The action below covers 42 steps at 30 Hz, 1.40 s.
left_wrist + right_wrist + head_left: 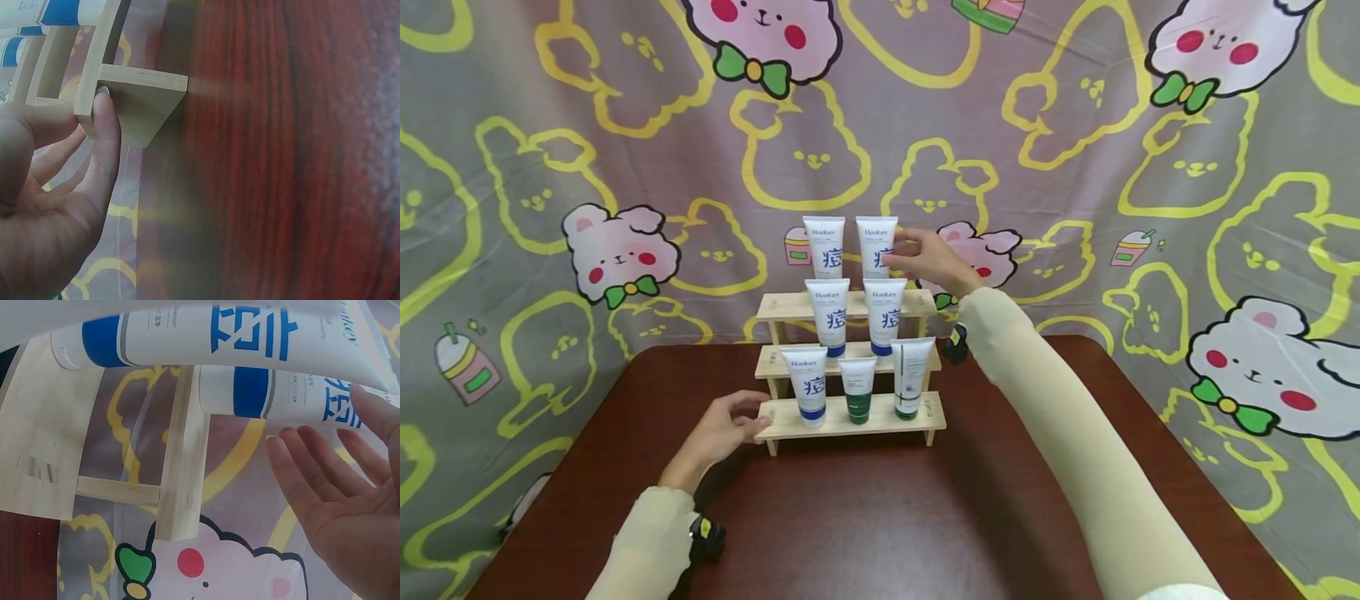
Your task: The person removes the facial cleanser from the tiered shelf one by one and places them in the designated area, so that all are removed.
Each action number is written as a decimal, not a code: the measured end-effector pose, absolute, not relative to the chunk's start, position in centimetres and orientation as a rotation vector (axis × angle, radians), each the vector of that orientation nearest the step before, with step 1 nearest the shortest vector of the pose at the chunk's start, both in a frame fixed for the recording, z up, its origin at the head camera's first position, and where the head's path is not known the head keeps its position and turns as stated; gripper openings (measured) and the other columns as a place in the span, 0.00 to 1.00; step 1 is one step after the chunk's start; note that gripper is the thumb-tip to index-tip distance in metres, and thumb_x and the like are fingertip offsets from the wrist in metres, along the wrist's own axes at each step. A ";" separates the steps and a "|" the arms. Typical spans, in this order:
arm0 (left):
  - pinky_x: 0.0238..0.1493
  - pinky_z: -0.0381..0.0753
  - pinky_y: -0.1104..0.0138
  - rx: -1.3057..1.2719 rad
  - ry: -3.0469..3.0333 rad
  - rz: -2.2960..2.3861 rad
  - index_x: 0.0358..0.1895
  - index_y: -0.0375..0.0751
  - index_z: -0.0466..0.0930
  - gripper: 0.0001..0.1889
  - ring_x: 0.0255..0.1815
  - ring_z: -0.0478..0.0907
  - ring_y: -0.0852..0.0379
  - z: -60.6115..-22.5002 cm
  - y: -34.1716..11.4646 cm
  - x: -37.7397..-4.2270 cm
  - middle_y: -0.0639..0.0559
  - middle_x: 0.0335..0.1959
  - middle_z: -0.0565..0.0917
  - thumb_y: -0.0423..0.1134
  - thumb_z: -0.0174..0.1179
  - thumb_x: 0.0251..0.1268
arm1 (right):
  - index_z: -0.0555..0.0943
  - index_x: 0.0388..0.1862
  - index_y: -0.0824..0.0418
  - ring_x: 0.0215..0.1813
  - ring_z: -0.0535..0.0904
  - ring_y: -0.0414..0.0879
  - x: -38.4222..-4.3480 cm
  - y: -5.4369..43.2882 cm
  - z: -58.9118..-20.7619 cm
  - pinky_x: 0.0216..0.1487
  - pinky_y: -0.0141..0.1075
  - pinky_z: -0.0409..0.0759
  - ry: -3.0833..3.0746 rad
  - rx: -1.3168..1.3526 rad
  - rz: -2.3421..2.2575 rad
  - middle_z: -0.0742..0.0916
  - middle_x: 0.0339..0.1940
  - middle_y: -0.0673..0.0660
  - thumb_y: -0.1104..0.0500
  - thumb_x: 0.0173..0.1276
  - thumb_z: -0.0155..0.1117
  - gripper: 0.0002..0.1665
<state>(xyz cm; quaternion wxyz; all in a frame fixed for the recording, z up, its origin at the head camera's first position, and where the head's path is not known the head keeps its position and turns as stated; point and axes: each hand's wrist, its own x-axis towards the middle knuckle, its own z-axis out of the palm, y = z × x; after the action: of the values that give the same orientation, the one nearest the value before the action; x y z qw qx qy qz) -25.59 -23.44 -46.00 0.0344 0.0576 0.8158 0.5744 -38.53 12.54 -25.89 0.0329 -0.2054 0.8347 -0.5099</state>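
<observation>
A three-step wooden display stand (850, 427) holds several upright squeeze tubes. My left hand (722, 429) pinches the left end of its lowest step, thumb above and a finger underneath in the left wrist view (56, 206). Up at the top step, my right hand (928, 258) is beside the right-hand white and blue tube (875, 246). In the right wrist view, the fingers of that hand (350, 500) are spread and loosely extended along the tube's side, while the thumb overlaps its front. Another matching tube (824, 246) stands to its left.
Two white and blue tubes stand on the middle step, including a right one (884, 317). The bottom step bears a white and blue tube (807, 387), a small white and green one (858, 390) and a taller one (912, 379). A patterned curtain (1060, 150) hangs behind the brown table (880, 517).
</observation>
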 end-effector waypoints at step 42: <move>0.37 0.85 0.57 0.239 2.457 1.820 0.62 0.24 0.72 0.22 0.38 0.83 0.48 -45.7 -23.6 -26.2 0.28 0.56 0.76 0.25 0.64 0.66 | 0.74 0.61 0.67 0.52 0.81 0.60 -39.1 15.7 -25.9 0.47 0.46 0.83 2.591 -0.583 -1.658 0.81 0.54 0.67 0.59 0.75 0.61 0.20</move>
<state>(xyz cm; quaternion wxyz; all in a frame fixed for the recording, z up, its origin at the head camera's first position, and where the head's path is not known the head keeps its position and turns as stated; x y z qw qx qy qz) -26.17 -23.63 -45.75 0.0373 0.0778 0.8005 0.5931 -39.05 15.74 -25.93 0.0053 -0.1863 0.8276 -0.5295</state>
